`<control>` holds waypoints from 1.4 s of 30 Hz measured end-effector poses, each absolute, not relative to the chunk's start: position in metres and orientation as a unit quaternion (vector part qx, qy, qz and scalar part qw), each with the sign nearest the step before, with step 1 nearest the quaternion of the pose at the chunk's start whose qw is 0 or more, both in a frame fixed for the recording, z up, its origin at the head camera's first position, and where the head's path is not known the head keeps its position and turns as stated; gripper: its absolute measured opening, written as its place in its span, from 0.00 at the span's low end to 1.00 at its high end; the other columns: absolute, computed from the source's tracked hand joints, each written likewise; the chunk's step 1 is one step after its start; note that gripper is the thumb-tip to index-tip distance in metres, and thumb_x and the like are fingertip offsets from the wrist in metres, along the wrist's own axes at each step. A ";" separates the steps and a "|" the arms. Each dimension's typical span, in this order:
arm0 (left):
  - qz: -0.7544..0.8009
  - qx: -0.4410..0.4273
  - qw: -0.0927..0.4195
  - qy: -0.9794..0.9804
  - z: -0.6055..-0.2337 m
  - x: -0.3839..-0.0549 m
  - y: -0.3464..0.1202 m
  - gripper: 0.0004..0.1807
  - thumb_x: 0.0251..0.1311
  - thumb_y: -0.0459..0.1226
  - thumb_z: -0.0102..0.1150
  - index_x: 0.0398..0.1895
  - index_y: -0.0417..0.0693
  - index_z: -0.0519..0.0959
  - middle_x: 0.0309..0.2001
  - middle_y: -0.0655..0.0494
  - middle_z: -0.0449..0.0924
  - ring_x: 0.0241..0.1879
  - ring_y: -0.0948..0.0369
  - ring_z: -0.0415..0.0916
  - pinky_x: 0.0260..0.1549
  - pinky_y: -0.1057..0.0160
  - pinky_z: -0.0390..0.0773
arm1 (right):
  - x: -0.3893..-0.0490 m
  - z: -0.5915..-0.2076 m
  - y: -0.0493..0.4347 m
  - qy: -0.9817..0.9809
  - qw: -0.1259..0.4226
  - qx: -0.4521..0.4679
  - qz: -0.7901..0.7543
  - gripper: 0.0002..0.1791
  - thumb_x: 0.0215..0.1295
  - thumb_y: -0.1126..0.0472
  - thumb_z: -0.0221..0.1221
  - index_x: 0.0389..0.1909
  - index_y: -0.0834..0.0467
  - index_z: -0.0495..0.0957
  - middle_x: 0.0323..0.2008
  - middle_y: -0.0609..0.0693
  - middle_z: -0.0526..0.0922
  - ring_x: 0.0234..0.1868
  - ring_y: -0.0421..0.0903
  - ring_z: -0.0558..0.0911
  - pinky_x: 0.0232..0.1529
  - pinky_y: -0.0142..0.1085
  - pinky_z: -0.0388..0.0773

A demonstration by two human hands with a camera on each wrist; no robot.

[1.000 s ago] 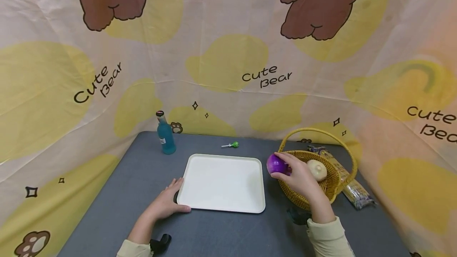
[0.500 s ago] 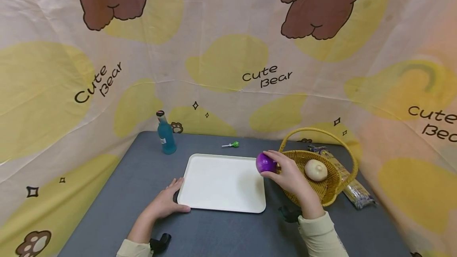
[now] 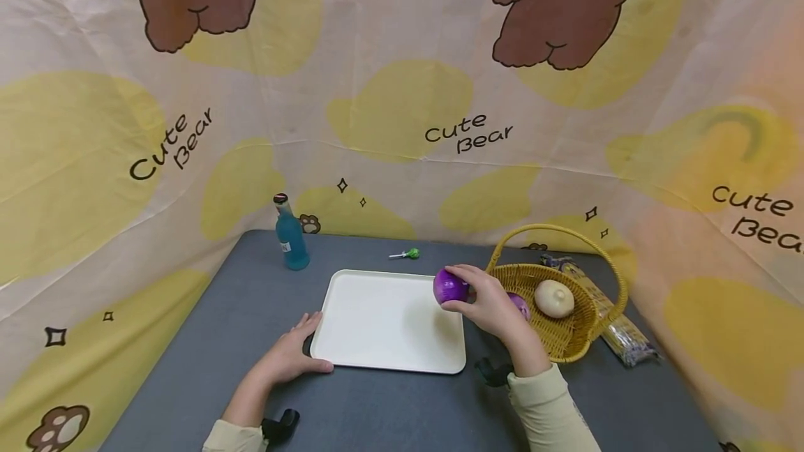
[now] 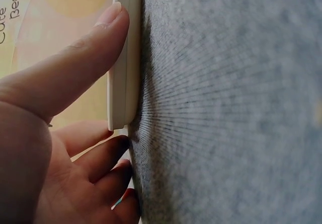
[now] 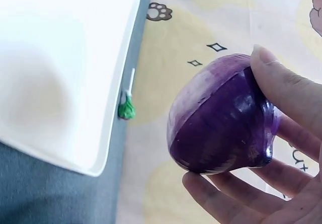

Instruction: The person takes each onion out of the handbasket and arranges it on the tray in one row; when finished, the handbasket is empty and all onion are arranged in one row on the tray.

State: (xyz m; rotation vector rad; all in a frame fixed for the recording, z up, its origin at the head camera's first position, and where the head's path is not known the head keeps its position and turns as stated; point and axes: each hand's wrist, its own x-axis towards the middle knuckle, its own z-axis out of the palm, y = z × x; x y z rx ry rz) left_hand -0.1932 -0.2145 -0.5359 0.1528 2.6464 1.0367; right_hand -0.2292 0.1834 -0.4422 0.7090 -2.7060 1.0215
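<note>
My right hand (image 3: 488,302) holds a glossy purple onion (image 3: 450,287) between thumb and fingers, over the right edge of a white tray (image 3: 389,323). In the right wrist view, the thumb lies on one side of the onion (image 5: 221,118) and fingertips support the other. My left hand (image 3: 292,351) rests at the tray's near left corner, thumb along the front edge and fingers by the left side. In the left wrist view, that thumb touches the tray's rim (image 4: 126,83). A yellow wicker basket (image 3: 568,347) beside my right hand contains a white onion (image 3: 554,298) and another purple onion (image 3: 519,305), partly hidden.
A blue bottle (image 3: 292,239) stands at the table's back left. Behind the tray lies a green lollipop (image 3: 411,254). A long plastic-wrapped package (image 3: 628,340) lies along the basket's right side. The basket's tall handle (image 3: 559,227) arches above it. A printed cloth hangs behind the table.
My right hand has carried the purple onion leftward from the basket's rim to above the tray's right edge. A second purple onion now shows in the basket. My left hand has stayed put.
</note>
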 end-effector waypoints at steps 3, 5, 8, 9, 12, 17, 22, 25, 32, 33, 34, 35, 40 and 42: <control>0.360 0.049 0.150 0.919 -0.536 -0.193 -0.215 0.64 0.43 0.55 0.80 0.80 0.45 0.54 0.80 0.37 0.48 0.75 0.26 0.42 0.65 0.23 0.50 | -0.232 -0.445 0.178 -0.904 0.078 0.239 0.347 0.36 0.54 0.55 0.76 0.65 0.56 0.77 0.63 0.59 0.78 0.60 0.59 0.80 0.52 0.53 0.83; 0.361 0.049 0.151 0.919 -0.536 -0.193 -0.215 0.64 0.43 0.55 0.80 0.80 0.45 0.54 0.80 0.36 0.47 0.75 0.26 0.41 0.65 0.22 0.50 | -0.233 -0.446 0.174 -0.901 0.075 0.241 0.354 0.36 0.53 0.55 0.76 0.65 0.56 0.77 0.63 0.58 0.78 0.59 0.58 0.81 0.52 0.53 0.83; 0.361 0.050 0.150 0.919 -0.535 -0.192 -0.215 0.63 0.43 0.54 0.80 0.80 0.45 0.54 0.79 0.36 0.48 0.75 0.26 0.42 0.65 0.22 0.49 | -0.235 -0.448 0.168 -0.899 0.072 0.243 0.358 0.36 0.53 0.54 0.76 0.65 0.56 0.78 0.62 0.57 0.79 0.58 0.57 0.81 0.51 0.52 0.84; 0.361 0.050 0.150 0.919 -0.535 -0.191 -0.215 0.63 0.43 0.54 0.80 0.80 0.44 0.54 0.79 0.36 0.48 0.75 0.26 0.42 0.65 0.22 0.49 | -0.236 -0.449 0.166 -0.897 0.070 0.244 0.361 0.36 0.53 0.54 0.76 0.65 0.56 0.78 0.62 0.57 0.79 0.58 0.56 0.81 0.51 0.51 0.84; 0.361 0.051 0.150 0.919 -0.534 -0.191 -0.216 0.63 0.44 0.54 0.79 0.80 0.44 0.54 0.80 0.37 0.48 0.75 0.27 0.42 0.66 0.23 0.49 | -0.239 -0.449 0.160 -0.897 0.064 0.246 0.362 0.36 0.54 0.53 0.76 0.65 0.55 0.77 0.63 0.55 0.79 0.59 0.55 0.81 0.50 0.47 0.85; 0.362 0.053 0.151 0.918 -0.534 -0.190 -0.216 0.63 0.45 0.54 0.79 0.80 0.44 0.54 0.80 0.38 0.48 0.76 0.28 0.41 0.66 0.23 0.49 | -0.243 -0.450 0.150 -0.895 0.055 0.248 0.367 0.36 0.55 0.54 0.75 0.65 0.55 0.77 0.63 0.56 0.78 0.61 0.55 0.80 0.50 0.46 0.85; 0.362 0.054 0.153 0.918 -0.534 -0.190 -0.216 0.63 0.45 0.54 0.79 0.80 0.44 0.54 0.80 0.39 0.48 0.76 0.29 0.41 0.66 0.24 0.49 | -0.247 -0.452 0.141 -0.897 0.052 0.245 0.364 0.36 0.55 0.54 0.76 0.66 0.55 0.77 0.64 0.56 0.78 0.62 0.57 0.79 0.51 0.47 0.84; 0.364 0.051 0.154 0.917 -0.534 -0.191 -0.216 0.63 0.45 0.55 0.79 0.80 0.45 0.54 0.80 0.38 0.48 0.76 0.28 0.41 0.66 0.23 0.50 | -0.250 -0.455 0.136 -0.898 0.050 0.243 0.363 0.36 0.55 0.53 0.76 0.66 0.54 0.77 0.64 0.56 0.77 0.62 0.56 0.79 0.51 0.46 0.85; 0.363 0.039 0.155 0.918 -0.537 -0.193 -0.216 0.64 0.43 0.56 0.79 0.80 0.46 0.53 0.80 0.39 0.47 0.75 0.28 0.42 0.66 0.23 0.49 | -0.255 -0.458 0.122 -0.893 0.048 0.254 0.369 0.36 0.55 0.54 0.76 0.66 0.53 0.77 0.64 0.56 0.77 0.61 0.55 0.80 0.51 0.44 0.85; 0.362 0.038 0.155 0.919 -0.537 -0.192 -0.216 0.64 0.43 0.56 0.79 0.80 0.46 0.54 0.80 0.39 0.47 0.75 0.28 0.42 0.66 0.23 0.49 | -0.255 -0.458 0.120 -0.893 0.046 0.254 0.369 0.36 0.55 0.54 0.75 0.66 0.53 0.77 0.64 0.56 0.77 0.61 0.55 0.80 0.51 0.44 0.85; 0.361 0.037 0.155 0.919 -0.537 -0.192 -0.215 0.64 0.42 0.56 0.80 0.80 0.46 0.54 0.80 0.38 0.47 0.75 0.27 0.42 0.66 0.23 0.49 | -0.255 -0.458 0.119 -0.893 0.042 0.253 0.371 0.36 0.55 0.54 0.75 0.66 0.54 0.76 0.65 0.57 0.77 0.61 0.55 0.80 0.51 0.45 0.85; 0.360 0.036 0.156 0.919 -0.537 -0.192 -0.215 0.64 0.42 0.56 0.80 0.80 0.47 0.54 0.80 0.38 0.47 0.75 0.27 0.43 0.66 0.23 0.49 | -0.255 -0.458 0.117 -0.892 0.039 0.252 0.372 0.36 0.55 0.54 0.75 0.66 0.54 0.76 0.65 0.57 0.77 0.61 0.56 0.79 0.51 0.45 0.85; 0.363 0.038 0.156 0.918 -0.535 -0.191 -0.214 0.64 0.43 0.55 0.80 0.80 0.46 0.54 0.80 0.38 0.48 0.75 0.27 0.42 0.65 0.23 0.49 | -0.257 -0.456 0.108 -0.890 0.030 0.248 0.380 0.37 0.55 0.53 0.75 0.67 0.53 0.76 0.66 0.58 0.75 0.64 0.59 0.77 0.53 0.48 0.84; 0.366 0.040 0.155 0.917 -0.534 -0.191 -0.213 0.63 0.43 0.54 0.80 0.80 0.46 0.54 0.80 0.38 0.48 0.75 0.27 0.41 0.65 0.23 0.49 | -0.259 -0.454 0.104 -0.891 0.030 0.252 0.376 0.36 0.55 0.52 0.75 0.66 0.52 0.76 0.67 0.57 0.75 0.64 0.59 0.76 0.52 0.47 0.84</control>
